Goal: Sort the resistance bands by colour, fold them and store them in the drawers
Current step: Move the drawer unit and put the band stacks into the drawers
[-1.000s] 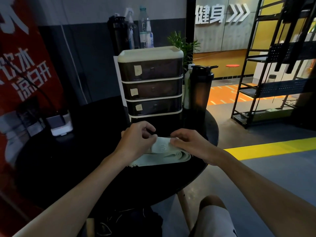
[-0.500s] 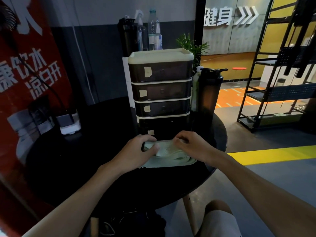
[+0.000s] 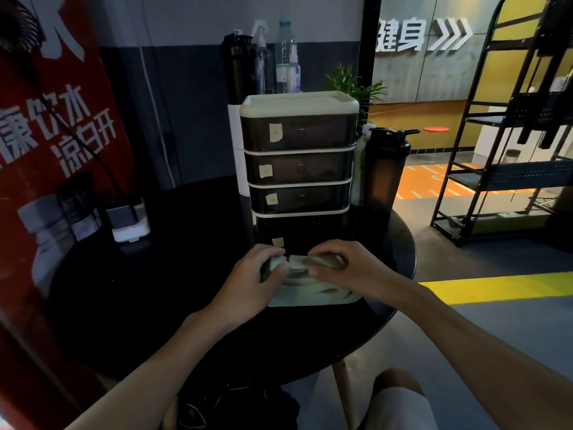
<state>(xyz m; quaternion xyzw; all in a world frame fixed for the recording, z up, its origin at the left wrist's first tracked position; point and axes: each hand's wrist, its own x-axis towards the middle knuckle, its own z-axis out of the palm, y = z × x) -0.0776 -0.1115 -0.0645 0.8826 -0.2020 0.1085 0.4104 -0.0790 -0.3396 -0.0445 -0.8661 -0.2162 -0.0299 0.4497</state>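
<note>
A bundle of pale green resistance bands (image 3: 313, 294) is seen lying on the round black table (image 3: 186, 274), just in front of the lowest drawer of the four-drawer storage unit (image 3: 299, 135). The upper fold of the bundle is gripped from both ends. The fingers of the left hand (image 3: 251, 280) are curled round its left end, with the thumb pressed on top. The fingers of the right hand (image 3: 353, 271) are bent down over its right part and pinch it. Whether the lowest drawer is pulled out cannot be told in the dim light. A dark shaker bottle (image 3: 384, 169) is placed just right of the unit, and a white power strip (image 3: 130, 226) is set well to the left.
</note>
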